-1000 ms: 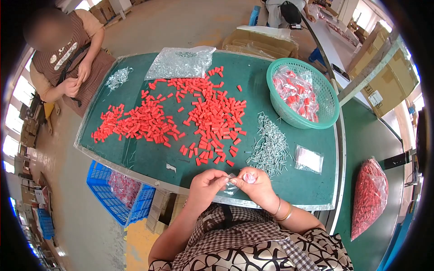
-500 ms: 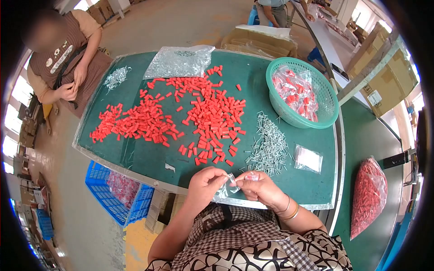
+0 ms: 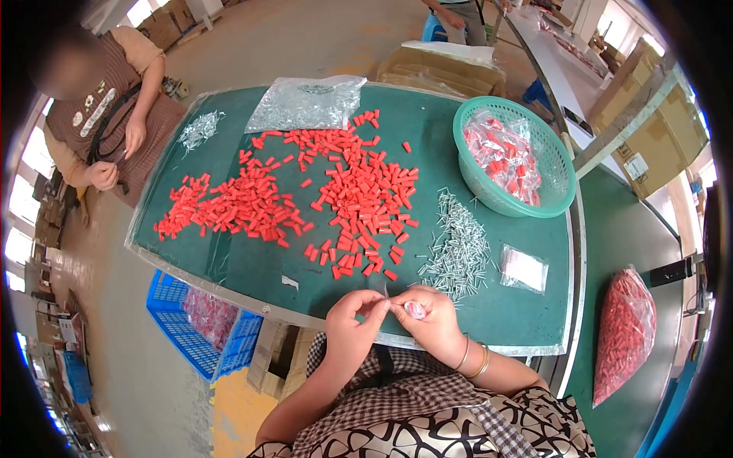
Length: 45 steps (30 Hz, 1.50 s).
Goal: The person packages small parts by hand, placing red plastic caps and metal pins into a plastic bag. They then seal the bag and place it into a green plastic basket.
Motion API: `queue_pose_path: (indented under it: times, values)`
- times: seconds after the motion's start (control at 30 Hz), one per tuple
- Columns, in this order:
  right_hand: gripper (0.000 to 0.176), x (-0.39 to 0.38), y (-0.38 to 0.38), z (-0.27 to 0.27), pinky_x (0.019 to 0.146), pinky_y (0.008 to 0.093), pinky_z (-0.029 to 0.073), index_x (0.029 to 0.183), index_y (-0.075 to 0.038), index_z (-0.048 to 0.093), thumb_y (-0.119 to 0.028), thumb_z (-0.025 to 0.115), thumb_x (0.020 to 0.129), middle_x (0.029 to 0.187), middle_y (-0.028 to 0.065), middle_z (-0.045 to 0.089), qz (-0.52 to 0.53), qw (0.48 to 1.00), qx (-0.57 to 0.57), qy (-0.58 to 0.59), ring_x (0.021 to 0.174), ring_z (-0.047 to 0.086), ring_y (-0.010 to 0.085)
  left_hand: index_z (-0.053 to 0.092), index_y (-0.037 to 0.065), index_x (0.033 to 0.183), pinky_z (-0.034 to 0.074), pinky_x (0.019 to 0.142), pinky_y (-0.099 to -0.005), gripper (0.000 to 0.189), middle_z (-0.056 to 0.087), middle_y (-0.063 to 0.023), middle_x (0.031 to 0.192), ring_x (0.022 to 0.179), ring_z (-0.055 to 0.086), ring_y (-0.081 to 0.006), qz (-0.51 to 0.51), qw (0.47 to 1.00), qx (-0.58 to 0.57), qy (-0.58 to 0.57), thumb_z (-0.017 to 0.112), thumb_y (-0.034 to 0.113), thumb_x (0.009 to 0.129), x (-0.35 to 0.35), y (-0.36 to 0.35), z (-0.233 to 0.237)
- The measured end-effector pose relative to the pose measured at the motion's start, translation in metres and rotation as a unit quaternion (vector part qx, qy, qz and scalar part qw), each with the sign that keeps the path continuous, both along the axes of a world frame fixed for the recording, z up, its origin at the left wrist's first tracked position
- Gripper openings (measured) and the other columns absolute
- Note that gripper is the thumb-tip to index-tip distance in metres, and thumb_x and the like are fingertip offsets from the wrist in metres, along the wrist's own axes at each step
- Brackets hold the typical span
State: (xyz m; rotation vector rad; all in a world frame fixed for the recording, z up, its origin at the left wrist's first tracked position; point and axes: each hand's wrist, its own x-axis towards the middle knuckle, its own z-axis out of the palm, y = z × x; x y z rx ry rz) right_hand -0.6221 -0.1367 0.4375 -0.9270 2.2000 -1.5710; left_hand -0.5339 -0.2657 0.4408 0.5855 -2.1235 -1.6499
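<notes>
My left hand (image 3: 356,320) and my right hand (image 3: 434,324) meet at the near table edge, fingertips pinched together on a small clear plastic bag (image 3: 414,309). Its bulging part, with something pinkish inside, shows within my right fingers. A thin clear edge sticks up between the fingertips. Just beyond my right hand lies a heap of silver screws (image 3: 456,252). Red plastic wall plugs (image 3: 366,198) are heaped farther off, with a second pile of red plugs (image 3: 237,204) to the left. A stack of flat clear bags (image 3: 524,269) lies to the right.
A green basket (image 3: 561,156) of filled bags stands at the table's back right. At the back lies a large bag of screws (image 3: 305,107). A blue crate (image 3: 164,294) sits below the left edge. A co-worker (image 3: 114,107) stands at left; a sack of red plugs (image 3: 626,336) is at right.
My hands have come together, fingertips now meeting, and the bag between them is less spread out. The co-worker's hands at left have moved apart slightly.
</notes>
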Motion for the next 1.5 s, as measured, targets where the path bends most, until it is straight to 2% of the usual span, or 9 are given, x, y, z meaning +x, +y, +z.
queue_pose_path:
  times: [0.03,0.23,0.47,0.63,0.73,1.03,1.17,1.33,1.5]
  values:
    - [0.006,0.001,-0.001,0.005,0.063,0.0321,0.049,0.083,-0.004,0.067,-0.008,0.069,0.079,0.076,0.0115,0.064,0.005,1.0,0.011,-0.003,0.067,0.061,0.028,0.063,-0.001,0.086,0.048,0.066,-0.0244,0.01,0.064,-0.0065,0.079,0.069,0.06,-0.0122,0.009,1.0,0.014,-0.009,0.069,0.005,0.08,0.0,-0.001,-0.007]
    - [0.008,0.001,0.003,-0.008,0.064,0.0282,0.05,0.087,-0.002,0.068,-0.007,0.067,0.081,0.079,0.0096,0.067,-0.012,0.986,-0.027,-0.162,0.07,0.064,0.0165,0.064,-0.002,0.09,0.048,0.068,-0.0236,0.01,0.066,-0.0058,0.08,0.073,0.061,-0.0093,-0.006,0.997,0.073,-0.016,0.066,0.004,0.082,0.002,-0.004,-0.018]
    - [0.006,0.0,0.001,-0.012,0.061,0.0267,0.049,0.081,-0.001,0.068,-0.007,0.068,0.079,0.076,0.0083,0.068,-0.025,0.99,0.001,-0.141,0.067,0.063,0.0125,0.064,-0.005,0.094,0.05,0.072,-0.0214,0.013,0.068,-0.0058,0.085,0.078,0.064,-0.0091,-0.018,0.978,0.208,-0.008,0.063,0.004,0.086,0.003,-0.001,-0.022]
    - [0.004,-0.001,-0.004,-0.002,0.062,0.0271,0.048,0.077,-0.002,0.068,-0.003,0.07,0.074,0.07,0.0077,0.064,-0.003,1.0,-0.011,0.014,0.067,0.061,0.0149,0.063,-0.006,0.093,0.051,0.07,-0.0218,0.011,0.067,-0.0062,0.083,0.077,0.064,-0.0094,-0.007,0.978,0.206,-0.029,0.062,0.003,0.087,0.003,0.0,-0.023]
    - [0.004,0.003,-0.005,0.001,0.062,0.0295,0.048,0.078,-0.002,0.068,-0.003,0.07,0.075,0.069,0.0089,0.063,-0.002,1.0,-0.004,-0.005,0.067,0.062,0.0197,0.062,-0.005,0.09,0.051,0.068,-0.0216,0.009,0.066,-0.0051,0.081,0.075,0.063,-0.0084,0.0,0.981,0.193,-0.024,0.062,0.002,0.086,0.001,-0.001,-0.024]
    - [0.005,0.0,-0.005,-0.013,0.06,0.023,0.047,0.076,-0.001,0.066,-0.004,0.067,0.079,0.073,0.0041,0.066,-0.033,0.976,-0.001,-0.217,0.065,0.057,0.0058,0.062,-0.003,0.089,0.049,0.065,-0.0207,0.006,0.066,-0.0034,0.081,0.072,0.06,-0.0063,-0.007,0.992,0.127,-0.016,0.063,0.001,0.085,0.002,-0.001,-0.032]
    - [0.005,0.0,-0.005,-0.011,0.059,0.0275,0.049,0.077,-0.001,0.065,-0.006,0.067,0.076,0.072,0.0088,0.065,-0.043,0.987,0.006,-0.154,0.064,0.061,0.0149,0.061,-0.005,0.092,0.052,0.069,-0.0225,0.009,0.066,-0.0061,0.085,0.075,0.062,-0.0087,-0.008,0.971,0.237,0.0,0.061,0.002,0.087,0.0,0.003,-0.024]
    - [0.005,0.0,-0.007,-0.01,0.059,0.0308,0.049,0.076,-0.004,0.067,-0.004,0.069,0.071,0.071,0.0086,0.064,-0.021,0.999,0.01,0.037,0.064,0.063,0.0217,0.06,-0.005,0.09,0.054,0.071,-0.0237,0.007,0.065,-0.0067,0.085,0.076,0.063,-0.0098,-0.001,0.972,0.235,-0.021,0.06,0.001,0.087,0.0,0.001,-0.029]
    - [0.005,0.003,-0.008,-0.007,0.059,0.0342,0.049,0.075,-0.005,0.065,-0.005,0.069,0.072,0.072,0.0105,0.062,-0.01,0.999,0.002,0.048,0.066,0.062,0.0272,0.058,-0.002,0.083,0.048,0.063,-0.0199,0.003,0.062,-0.0014,0.076,0.068,0.059,-0.0064,0.028,0.974,0.224,-0.028,0.06,0.0,0.084,-0.003,0.002,-0.032]
